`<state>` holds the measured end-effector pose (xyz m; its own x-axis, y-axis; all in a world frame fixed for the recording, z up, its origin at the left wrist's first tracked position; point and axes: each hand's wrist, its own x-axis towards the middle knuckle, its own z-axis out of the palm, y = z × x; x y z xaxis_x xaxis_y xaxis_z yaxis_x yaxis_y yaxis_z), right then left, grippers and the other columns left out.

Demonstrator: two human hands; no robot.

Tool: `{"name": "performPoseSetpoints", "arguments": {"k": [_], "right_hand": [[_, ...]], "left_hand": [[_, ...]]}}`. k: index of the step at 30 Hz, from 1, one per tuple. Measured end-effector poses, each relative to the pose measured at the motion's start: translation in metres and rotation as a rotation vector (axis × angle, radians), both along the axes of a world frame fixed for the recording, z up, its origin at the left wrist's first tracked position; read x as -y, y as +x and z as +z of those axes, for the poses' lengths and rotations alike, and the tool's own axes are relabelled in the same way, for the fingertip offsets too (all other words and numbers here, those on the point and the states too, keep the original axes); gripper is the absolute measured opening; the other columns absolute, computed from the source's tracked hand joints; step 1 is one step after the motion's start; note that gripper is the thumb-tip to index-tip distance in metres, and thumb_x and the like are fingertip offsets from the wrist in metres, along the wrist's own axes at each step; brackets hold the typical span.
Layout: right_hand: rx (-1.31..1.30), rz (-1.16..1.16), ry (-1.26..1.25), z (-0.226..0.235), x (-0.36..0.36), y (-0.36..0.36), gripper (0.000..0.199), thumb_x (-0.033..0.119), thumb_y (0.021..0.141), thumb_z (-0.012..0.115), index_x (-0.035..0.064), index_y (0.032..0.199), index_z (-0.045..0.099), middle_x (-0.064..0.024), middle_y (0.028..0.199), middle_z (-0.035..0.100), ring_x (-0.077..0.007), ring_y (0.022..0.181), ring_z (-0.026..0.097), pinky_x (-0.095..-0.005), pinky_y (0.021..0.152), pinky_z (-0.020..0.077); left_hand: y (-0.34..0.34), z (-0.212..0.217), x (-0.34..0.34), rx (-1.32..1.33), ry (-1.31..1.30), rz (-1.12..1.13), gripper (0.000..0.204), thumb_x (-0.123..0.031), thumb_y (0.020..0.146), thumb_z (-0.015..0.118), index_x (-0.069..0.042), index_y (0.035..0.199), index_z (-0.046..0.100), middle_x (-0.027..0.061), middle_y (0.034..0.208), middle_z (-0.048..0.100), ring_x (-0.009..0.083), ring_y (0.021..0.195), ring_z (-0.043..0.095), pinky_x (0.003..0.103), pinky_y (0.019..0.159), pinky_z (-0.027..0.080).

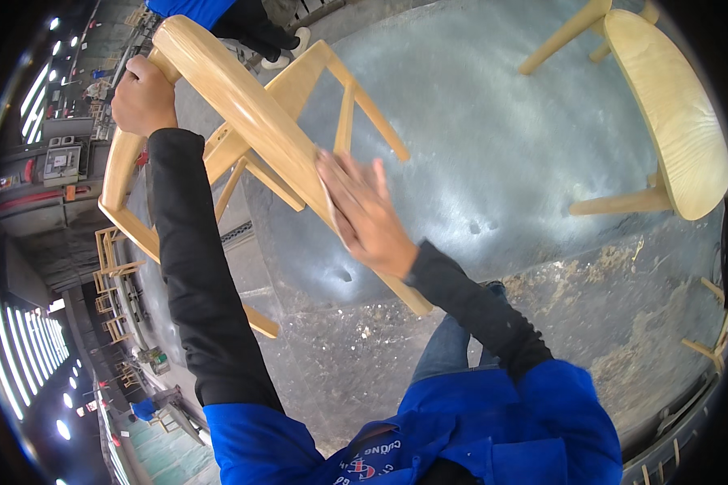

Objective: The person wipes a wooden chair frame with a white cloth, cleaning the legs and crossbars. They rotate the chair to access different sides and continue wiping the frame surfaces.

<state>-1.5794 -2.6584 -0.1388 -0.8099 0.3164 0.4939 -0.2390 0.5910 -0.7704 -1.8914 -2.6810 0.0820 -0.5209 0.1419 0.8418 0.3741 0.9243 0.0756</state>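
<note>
A light wooden chair [243,101] is tilted on its side in front of me, its broad curved part running from the upper left down toward the middle. My left hand [144,99] is closed around the frame near the upper-left end. Lower down, my right hand [370,214] lies along the same long wooden member, fingers stretched together and thumb lifted apart. Under those fingers shows the edge of a thin pale sheet, seemingly sandpaper [332,206], pressed against the wood. Most of the sheet is hidden by the palm.
On the right, another wooden chair [671,113] with a pale rounded seat lies on the grey surface [469,105]. A co-worker's legs [259,28] stand at the top. Several chair frames [113,267] line the far left. Wooden pieces [712,347] sit at the right edge.
</note>
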Motion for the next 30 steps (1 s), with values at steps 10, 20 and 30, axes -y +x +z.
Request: {"name": "performPoseSetpoints", "arguments": {"k": [10,20,30], "right_hand": [[0.874,0.166,-0.007,-0.092,0.023,0.211,0.056,0.000,0.090,0.045,0.0075,0.145,0.036,-0.0103,0.142,0.047,-0.0371,0.138,0.031,-0.0581,0.112,0.0163],[0.451,0.586,-1.146,-0.043,-0.038,0.000,0.045,0.036,0.099,0.050,0.0023,0.128,0.054,-0.0075,0.105,0.066,-0.0173,0.097,0.062,-0.0328,0.087,0.0484],[0.689,0.343,-0.883,-0.057,-0.022,0.116,0.044,0.038,0.095,0.056,0.0004,0.116,0.065,-0.0149,0.104,0.069,-0.0196,0.092,0.066,-0.0346,0.079,0.0510]], "left_hand": [[-0.006,-0.001,-0.005,-0.016,-0.020,0.070,0.054,-0.041,0.087,0.031,-0.010,0.082,0.074,0.0163,0.077,0.069,0.0380,0.076,0.065,0.047,0.073,0.049],[0.024,-0.003,0.008,-0.017,0.010,0.022,0.052,-0.040,0.086,0.032,-0.009,0.082,0.074,0.0162,0.074,0.068,0.0385,0.074,0.064,0.047,0.071,0.049],[0.017,-0.002,0.005,-0.008,0.041,0.005,0.054,-0.041,0.085,0.032,-0.007,0.081,0.074,0.0178,0.078,0.068,0.0391,0.077,0.064,0.047,0.072,0.049]]}}
